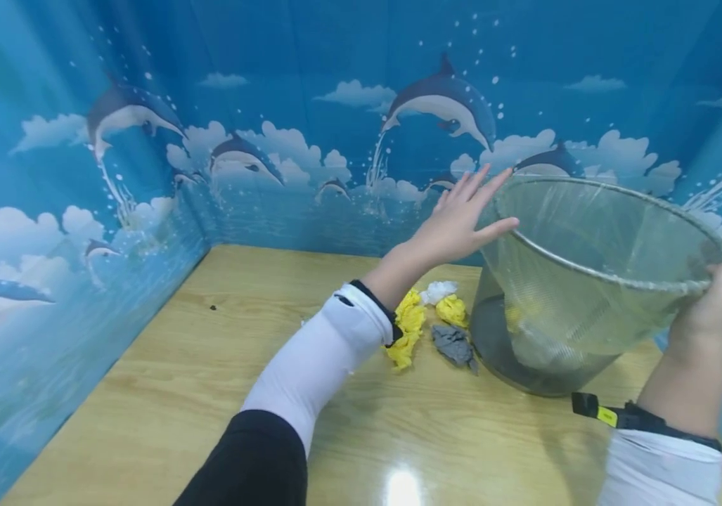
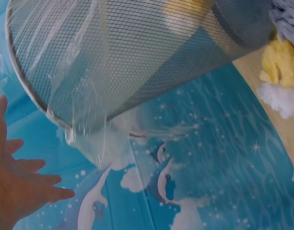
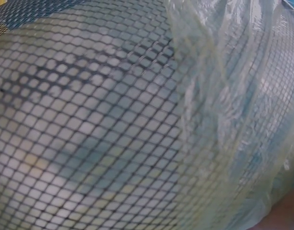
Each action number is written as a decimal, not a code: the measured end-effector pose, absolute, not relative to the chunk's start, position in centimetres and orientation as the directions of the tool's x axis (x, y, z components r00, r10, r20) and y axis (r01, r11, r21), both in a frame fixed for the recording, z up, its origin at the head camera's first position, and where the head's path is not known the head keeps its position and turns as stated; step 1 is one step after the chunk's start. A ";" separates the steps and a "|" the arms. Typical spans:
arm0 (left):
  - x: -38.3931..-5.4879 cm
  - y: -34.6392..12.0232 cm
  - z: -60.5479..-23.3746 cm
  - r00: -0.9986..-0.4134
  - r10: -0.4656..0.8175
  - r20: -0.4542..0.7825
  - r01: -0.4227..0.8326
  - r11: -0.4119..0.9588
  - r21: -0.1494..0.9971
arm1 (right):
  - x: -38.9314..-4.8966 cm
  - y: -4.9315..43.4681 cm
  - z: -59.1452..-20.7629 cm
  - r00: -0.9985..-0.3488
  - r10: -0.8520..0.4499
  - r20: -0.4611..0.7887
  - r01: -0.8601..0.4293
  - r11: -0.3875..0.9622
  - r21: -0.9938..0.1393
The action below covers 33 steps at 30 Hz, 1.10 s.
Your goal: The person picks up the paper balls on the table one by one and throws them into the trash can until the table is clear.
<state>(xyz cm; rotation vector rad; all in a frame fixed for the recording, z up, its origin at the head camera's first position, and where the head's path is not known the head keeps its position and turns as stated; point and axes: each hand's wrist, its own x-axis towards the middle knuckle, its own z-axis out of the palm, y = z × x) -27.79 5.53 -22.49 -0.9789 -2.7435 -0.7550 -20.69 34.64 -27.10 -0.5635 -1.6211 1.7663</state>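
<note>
A mesh wastebasket (image 1: 493, 309) stands at the right of the table, lined with a clear plastic bag (image 1: 563, 295) folded over its rim. My right hand (image 1: 718, 299) grips the rim on its right side, thumb and fingers about the edge. Near the left of the rim is my left hand (image 1: 452, 225), its fingers straight and spread; in the left wrist view that hand (image 2: 22, 182) is apart from the rim. Mesh (image 3: 89, 120) and bag fill the right wrist view. Something yellow shows faintly inside the basket.
Left of the basket lie crumpled yellow paper (image 1: 408, 327), another yellow ball (image 1: 452, 310), a white ball (image 1: 439, 292) and a grey one (image 1: 454, 344). A dark speck (image 1: 212, 307) is on the wooden table (image 1: 177, 393). A dolphin-printed curtain (image 1: 310, 70) surrounds it.
</note>
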 end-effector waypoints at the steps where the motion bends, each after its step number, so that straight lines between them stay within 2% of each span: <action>1: -27.6 5.0 -22.8 -0.778 0.556 0.291 0.627 0.663 0.409 | -20.8 34.6 -27.1 -0.686 0.717 0.123 -0.189 -0.012 -0.982; 5: -26.7 3.0 -24.3 -0.773 0.553 0.310 0.633 0.644 0.430 | -21.0 34.6 -26.9 -0.688 0.713 0.135 -0.221 -0.029 -0.975; 15: -25.0 -0.9 -28.2 -0.811 0.511 0.285 0.583 0.655 0.481 | -21.0 34.2 -26.7 -0.736 0.667 0.114 -0.161 -0.009 -0.987; 19: -24.7 -2.5 -30.4 -0.812 0.530 0.243 0.581 0.695 0.424 | -21.0 34.1 -26.8 -0.737 0.664 0.124 -0.177 -0.013 -0.984; 25: -24.5 -4.9 -34.3 -0.802 0.582 0.138 0.595 0.754 0.279 | -21.1 33.9 -26.9 -0.742 0.659 0.122 -0.211 -0.058 -0.976; 33: -24.3 -5.7 -37.5 -0.736 0.676 0.028 0.668 0.719 0.195 | -21.2 33.8 -26.9 -0.761 0.642 0.087 -0.151 -0.046 -0.987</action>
